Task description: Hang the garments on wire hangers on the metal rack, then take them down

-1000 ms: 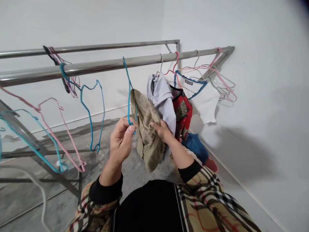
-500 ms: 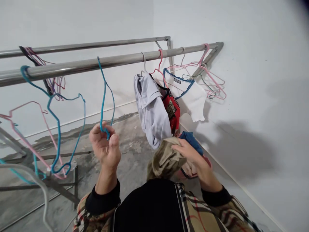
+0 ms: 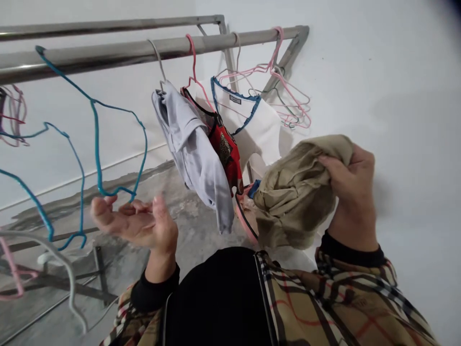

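My right hand [image 3: 351, 180] grips a bunched khaki cloth garment [image 3: 298, 192] and holds it up at the right; folds hide what kind of garment it is. At the left, my left hand [image 3: 135, 221] has its palm turned up and its fingers spread. Just above those fingers a blue hanger [image 3: 96, 144] dangles from the front metal rail [image 3: 118, 54], its lower end close to or touching the fingertips. A second blue hanger [image 3: 82, 182] hangs further left.
Along the rail hang a pale grey garment [image 3: 194, 149], a red patterned garment [image 3: 225, 149], a white top with blue trim [image 3: 264, 125] and several pink hangers [image 3: 277, 62]. Below them a pink-rimmed basket [image 3: 245, 223] stands on the concrete floor. A white wall [image 3: 403, 72] is at the right.
My right hand has lifted the khaki garment up and to the right, away from the basket. My left hand has loosened from the blue hanger, which has swung round. The view has shifted right.
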`<state>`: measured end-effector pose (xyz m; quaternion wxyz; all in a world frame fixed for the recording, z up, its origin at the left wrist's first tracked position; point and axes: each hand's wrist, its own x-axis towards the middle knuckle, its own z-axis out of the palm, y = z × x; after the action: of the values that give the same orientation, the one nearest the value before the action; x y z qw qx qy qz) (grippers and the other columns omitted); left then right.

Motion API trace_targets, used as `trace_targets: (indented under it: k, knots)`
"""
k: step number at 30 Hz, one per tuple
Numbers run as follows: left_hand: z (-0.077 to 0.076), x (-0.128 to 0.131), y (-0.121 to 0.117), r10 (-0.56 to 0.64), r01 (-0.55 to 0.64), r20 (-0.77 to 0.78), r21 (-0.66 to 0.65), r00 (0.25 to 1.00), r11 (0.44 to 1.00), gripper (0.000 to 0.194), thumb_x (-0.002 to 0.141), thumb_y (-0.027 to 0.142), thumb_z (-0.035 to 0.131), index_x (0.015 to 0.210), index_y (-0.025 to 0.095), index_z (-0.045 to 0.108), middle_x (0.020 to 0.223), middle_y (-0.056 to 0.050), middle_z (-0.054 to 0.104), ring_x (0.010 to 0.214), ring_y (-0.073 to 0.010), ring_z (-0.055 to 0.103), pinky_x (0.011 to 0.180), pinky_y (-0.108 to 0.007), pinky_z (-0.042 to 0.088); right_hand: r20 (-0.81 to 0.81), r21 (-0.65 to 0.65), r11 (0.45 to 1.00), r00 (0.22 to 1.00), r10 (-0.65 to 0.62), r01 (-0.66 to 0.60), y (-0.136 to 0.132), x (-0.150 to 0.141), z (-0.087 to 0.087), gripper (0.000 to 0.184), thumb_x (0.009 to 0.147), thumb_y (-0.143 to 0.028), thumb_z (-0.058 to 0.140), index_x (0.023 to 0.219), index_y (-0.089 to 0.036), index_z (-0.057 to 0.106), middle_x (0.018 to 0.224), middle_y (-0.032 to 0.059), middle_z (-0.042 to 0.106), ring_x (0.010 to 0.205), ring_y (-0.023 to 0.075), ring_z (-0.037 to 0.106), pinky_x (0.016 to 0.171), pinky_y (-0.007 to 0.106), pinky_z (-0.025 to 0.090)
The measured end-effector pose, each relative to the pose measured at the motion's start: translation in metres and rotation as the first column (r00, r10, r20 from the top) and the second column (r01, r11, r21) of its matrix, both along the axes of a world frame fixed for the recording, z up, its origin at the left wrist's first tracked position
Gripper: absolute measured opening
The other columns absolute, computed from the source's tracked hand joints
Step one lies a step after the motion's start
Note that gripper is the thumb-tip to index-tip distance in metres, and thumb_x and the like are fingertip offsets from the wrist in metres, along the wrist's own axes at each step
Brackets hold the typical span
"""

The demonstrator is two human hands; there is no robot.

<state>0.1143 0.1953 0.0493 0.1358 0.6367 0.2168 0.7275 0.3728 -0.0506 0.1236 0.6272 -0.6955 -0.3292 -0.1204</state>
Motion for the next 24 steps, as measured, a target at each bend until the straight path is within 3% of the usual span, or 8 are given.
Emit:
trace_targets:
  k: [5,8,9,11,13,15,19,24]
  knots:
    - [-0.008,0.019,-0.018,-0.035,0.034,0.001,0.161,0.999,0.986,0.071,0.077,0.025,0.066,0.14,0.036,0.035,0.133,-0.004,0.043,0.084,-0.0146,0.055,0.06,-0.028,0.05,-0.009,0.064,0.998,1.0,0.002,-0.002,0.003,0.042,-0.027,0.011,0.073,-0.029,0.069,0.084,-0.028,0.07,0.077,0.0004,0.068,0.067,0.0172,0.059,0.065,0.033,0.05]
    - [-0.007,0.043,-0.023,-0.152,0.179,-0.142,0.207,0.978,0.962,0.064,0.079,0.026,0.064,0.137,0.035,0.038,0.136,-0.008,0.045,0.1,-0.0199,0.059,0.067,-0.03,0.055,-0.06,-0.248,0.968,0.997,-0.044,0.027,0.018,0.071,-0.074,0.016,0.073,-0.032,0.063,0.081,-0.019,0.068,0.074,0.0041,0.069,0.067,0.0193,0.061,0.065,0.033,0.049]
    - [-0.005,0.052,-0.02,-0.181,0.22,-0.216,0.173,0.96,0.96,0.064,0.081,0.029,0.064,0.138,0.033,0.037,0.14,-0.01,0.043,0.113,-0.0242,0.056,0.076,-0.034,0.056,-0.081,-0.448,0.894,0.995,-0.056,0.014,0.024,0.076,-0.091,0.017,0.073,-0.031,0.062,0.081,-0.018,0.068,0.074,0.006,0.07,0.068,0.0211,0.063,0.067,0.034,0.05]
    - [0.0,0.071,-0.004,-0.213,0.252,-0.331,0.079,0.919,0.965,0.068,0.083,0.038,0.064,0.143,0.029,0.032,0.148,-0.013,0.036,0.136,-0.0315,0.039,0.099,-0.044,0.048,-0.114,-0.756,0.65,0.993,-0.011,-0.08,0.036,0.077,-0.118,0.019,0.071,-0.03,0.065,0.082,-0.016,0.07,0.08,0.0111,0.072,0.077,0.026,0.066,0.073,0.037,0.051]
    - [0.007,0.089,0.023,-0.232,0.244,-0.33,-0.003,0.915,0.97,0.073,0.086,0.047,0.059,0.148,0.028,0.025,0.154,-0.014,0.029,0.144,-0.0318,0.027,0.112,-0.049,0.035,-0.172,-0.837,0.497,0.972,0.157,-0.229,0.045,0.064,-0.129,0.024,0.073,-0.032,0.066,0.09,-0.016,0.071,0.094,0.0146,0.074,0.089,0.0291,0.068,0.081,0.039,0.052]
    - [0.013,0.105,0.057,-0.231,0.219,-0.281,-0.076,0.931,0.973,0.075,0.086,0.056,0.056,0.148,0.028,0.024,0.156,-0.012,0.027,0.147,-0.0301,0.021,0.118,-0.048,0.024,-0.223,-0.755,0.523,0.905,0.362,-0.395,0.054,0.04,-0.121,0.028,0.082,-0.036,0.06,0.099,-0.018,0.07,0.103,0.0122,0.073,0.096,0.0263,0.068,0.086,0.038,0.052]
    - [0.026,0.128,0.11,-0.335,0.275,-0.199,-0.277,0.921,0.921,0.076,0.085,0.067,0.049,0.147,0.027,0.03,0.155,-0.011,0.03,0.146,-0.0284,0.025,0.12,-0.044,0.019,-0.18,-0.399,0.61,0.711,0.679,-0.684,0.078,-0.013,-0.073,0.027,0.091,-0.039,0.052,0.102,-0.02,0.068,0.095,0.0059,0.072,0.081,0.0161,0.066,0.073,0.029,0.054]
    - [0.043,0.134,0.112,-0.409,0.287,-0.23,-0.424,0.883,0.859,0.064,0.085,0.065,0.051,0.127,0.017,0.052,0.118,-0.012,0.062,0.112,-0.0252,0.058,0.1,-0.038,0.043,0.052,-0.179,0.737,0.741,0.669,-0.652,0.135,-0.042,-0.037,0.037,0.091,-0.038,0.055,0.122,-0.019,0.059,0.096,0.0052,0.064,0.068,0.0099,0.057,0.067,0.025,0.051]
